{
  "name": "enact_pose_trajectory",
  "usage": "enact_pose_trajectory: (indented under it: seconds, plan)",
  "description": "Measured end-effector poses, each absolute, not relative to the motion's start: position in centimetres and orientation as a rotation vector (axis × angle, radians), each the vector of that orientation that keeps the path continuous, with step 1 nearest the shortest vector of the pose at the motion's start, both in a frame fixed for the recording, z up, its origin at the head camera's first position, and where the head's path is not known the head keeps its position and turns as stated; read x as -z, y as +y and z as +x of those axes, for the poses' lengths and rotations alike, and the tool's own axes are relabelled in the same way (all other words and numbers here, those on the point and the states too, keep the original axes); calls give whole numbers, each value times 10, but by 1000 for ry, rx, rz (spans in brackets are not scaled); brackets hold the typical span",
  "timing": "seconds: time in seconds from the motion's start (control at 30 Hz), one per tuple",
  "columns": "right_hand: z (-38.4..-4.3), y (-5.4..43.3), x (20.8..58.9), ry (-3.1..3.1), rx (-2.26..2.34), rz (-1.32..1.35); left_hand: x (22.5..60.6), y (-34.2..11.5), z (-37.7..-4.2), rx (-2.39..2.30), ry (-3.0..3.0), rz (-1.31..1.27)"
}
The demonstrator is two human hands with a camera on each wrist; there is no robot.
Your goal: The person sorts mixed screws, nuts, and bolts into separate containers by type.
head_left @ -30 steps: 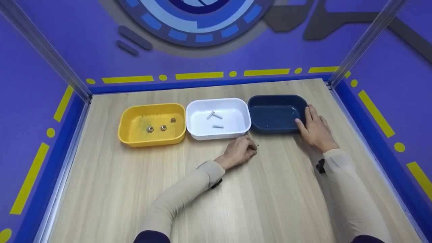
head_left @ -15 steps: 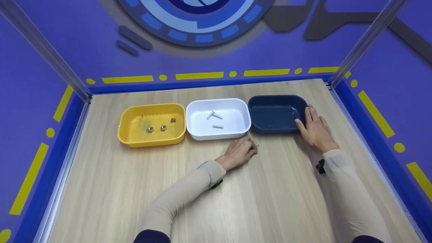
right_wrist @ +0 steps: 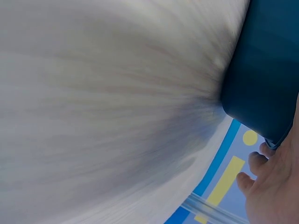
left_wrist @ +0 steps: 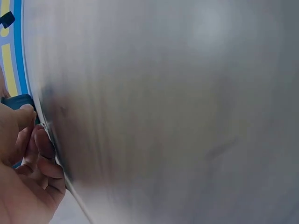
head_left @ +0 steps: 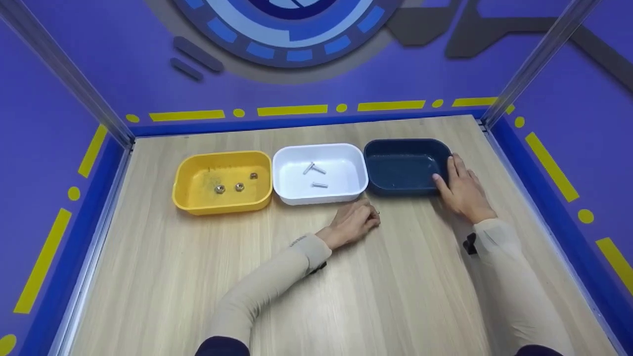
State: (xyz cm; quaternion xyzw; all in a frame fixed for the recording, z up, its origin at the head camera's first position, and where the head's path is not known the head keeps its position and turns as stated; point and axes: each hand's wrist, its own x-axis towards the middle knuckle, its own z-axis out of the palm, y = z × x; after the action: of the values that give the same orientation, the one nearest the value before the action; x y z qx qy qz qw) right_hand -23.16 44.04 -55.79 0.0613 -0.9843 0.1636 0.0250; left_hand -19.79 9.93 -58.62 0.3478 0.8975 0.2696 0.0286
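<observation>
My left hand (head_left: 350,223) is low over the table, just in front of the white tray. Its thumb and fingertips pinch a small metal piece (head_left: 379,212), of which only a shiny tip shows; its kind cannot be made out. The left wrist view shows that tip (left_wrist: 43,125) between thumb and finger. With the thumb over the rim and the fingers along the outer side, my right hand (head_left: 465,190) grips the right end of the dark blue tray (head_left: 408,192). In the right wrist view, fingers (right_wrist: 257,163) show beyond the tray's corner.
Left of the dark tray stands the white tray (head_left: 320,200), holding 3 bolts (head_left: 319,185). A yellow tray (head_left: 222,209) beside it contains 3 nuts (head_left: 239,187). All three stand in a row on the wooden table (head_left: 296,306), with blue-purple walls (head_left: 306,89) behind and at both sides.
My left hand has shifted very slightly to the right, and less of the metal piece sticks out past its fingertips. The right hand and the trays stay put.
</observation>
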Motion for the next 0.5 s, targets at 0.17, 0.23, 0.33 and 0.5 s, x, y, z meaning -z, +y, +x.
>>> enact_pose_trajectory:
  seconds: [0.17,0.23,0.33,0.5]
  plan:
    - [-231,441,557,-3052,-511,191,581,101,-198,-821,2775,1087]
    - [-231,440,557,-3056,-514,185,578,102,-198,-820,2781,1090]
    - [-232,440,557,-3054,-521,183,572,105,-198,-821,2788,1100]
    - [-231,442,558,-3055,-521,187,563,109,-198,-822,2772,1127]
